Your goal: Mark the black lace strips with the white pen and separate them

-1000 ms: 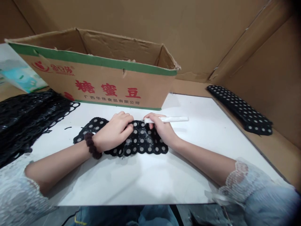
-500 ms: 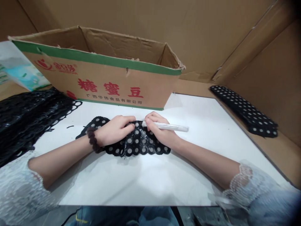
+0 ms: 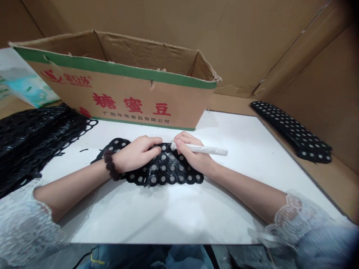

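A black sheet of joined rings with pale round centres [image 3: 163, 169] lies on the white board [image 3: 168, 213]. My left hand [image 3: 138, 152] rests on its upper left part, thumb and forefinger closed at the sheet's far edge; what they pinch is too small to tell. A dark scrunchie circles that wrist. My right hand [image 3: 193, 149] grips a slim white tool [image 3: 210, 150] like a pen. The tool's front end is near the sheet's top edge, close to my left fingertips; its very tip is hard to make out.
Behind the sheet stands an open cardboard box [image 3: 134, 93] with red lettering. Black ring sheets [image 3: 33, 138] are heaped at the left. A dotted black strip stack [image 3: 291, 130] lies at the right edge, by the cardboard wall. A green-white packet [image 3: 30, 87] is far left.
The white tool's rear end has moved slightly to the right and down, and my right hand has shifted a little. My left hand stays almost in place on the sheet.
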Tool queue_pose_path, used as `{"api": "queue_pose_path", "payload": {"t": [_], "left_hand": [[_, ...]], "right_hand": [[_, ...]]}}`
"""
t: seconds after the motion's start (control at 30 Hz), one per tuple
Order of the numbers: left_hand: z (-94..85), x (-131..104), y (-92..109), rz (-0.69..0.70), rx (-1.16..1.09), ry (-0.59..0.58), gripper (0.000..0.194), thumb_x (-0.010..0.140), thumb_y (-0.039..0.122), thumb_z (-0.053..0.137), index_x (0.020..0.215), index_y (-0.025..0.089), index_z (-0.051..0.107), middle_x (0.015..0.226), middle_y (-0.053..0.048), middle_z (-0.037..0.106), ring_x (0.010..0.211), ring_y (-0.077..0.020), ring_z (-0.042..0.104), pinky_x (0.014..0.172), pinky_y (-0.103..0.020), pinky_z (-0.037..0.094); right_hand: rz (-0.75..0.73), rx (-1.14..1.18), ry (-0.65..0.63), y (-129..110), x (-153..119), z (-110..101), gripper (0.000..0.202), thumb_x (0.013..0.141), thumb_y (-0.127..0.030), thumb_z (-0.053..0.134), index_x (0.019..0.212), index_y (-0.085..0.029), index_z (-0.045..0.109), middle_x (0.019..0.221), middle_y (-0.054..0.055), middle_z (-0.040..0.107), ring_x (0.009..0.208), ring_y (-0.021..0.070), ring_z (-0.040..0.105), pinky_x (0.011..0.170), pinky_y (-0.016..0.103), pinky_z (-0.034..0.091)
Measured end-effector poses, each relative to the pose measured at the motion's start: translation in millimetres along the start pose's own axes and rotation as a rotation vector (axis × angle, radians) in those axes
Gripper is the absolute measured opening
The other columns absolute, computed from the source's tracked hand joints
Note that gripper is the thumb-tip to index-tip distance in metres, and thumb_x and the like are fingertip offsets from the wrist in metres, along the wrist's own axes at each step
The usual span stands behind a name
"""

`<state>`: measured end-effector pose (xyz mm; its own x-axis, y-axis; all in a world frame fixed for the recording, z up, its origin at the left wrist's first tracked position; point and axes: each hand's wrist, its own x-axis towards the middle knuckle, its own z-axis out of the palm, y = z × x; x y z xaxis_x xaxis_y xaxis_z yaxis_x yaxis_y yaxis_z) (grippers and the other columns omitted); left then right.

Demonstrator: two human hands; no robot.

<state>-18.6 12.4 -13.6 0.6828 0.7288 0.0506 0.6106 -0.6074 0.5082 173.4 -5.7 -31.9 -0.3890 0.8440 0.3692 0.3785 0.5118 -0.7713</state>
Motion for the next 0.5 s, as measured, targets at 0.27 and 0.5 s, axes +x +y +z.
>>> {"api": "queue_pose_path", "payload": {"t": [0.27, 0.5], "left_hand": [[-0.9, -0.7, 1.3, 0.012, 0.058, 0.005, 0.018, 0.082, 0.021, 0.030, 0.067, 0.018, 0.040, 0.060, 0.003, 0.048, 0.059, -0.0132, 0.046, 0.062, -0.025, 0.034], [5.2, -1.1, 7.9, 0.071, 0.213, 0.048, 0.018, 0.082, 0.020, 0.030, 0.066, 0.018, 0.039, 0.060, 0.000, 0.049, 0.062, -0.0155, 0.048, 0.066, -0.028, 0.035]], "right_hand": [[-0.003, -0.038, -0.034, 1.0, 0.5, 2.0, 0.029, 0.088, -0.030, 0.035, 0.063, -0.018, 0.046, 0.080, 0.002, 0.046, 0.079, 0.0125, 0.048, 0.078, 0.029, 0.039], [-0.002, -0.116, -0.115, 4.8, 1.1, 4.3, 0.027, 0.087, -0.033, 0.036, 0.066, -0.019, 0.045, 0.081, 0.001, 0.042, 0.080, 0.0135, 0.046, 0.079, 0.031, 0.038]]}}
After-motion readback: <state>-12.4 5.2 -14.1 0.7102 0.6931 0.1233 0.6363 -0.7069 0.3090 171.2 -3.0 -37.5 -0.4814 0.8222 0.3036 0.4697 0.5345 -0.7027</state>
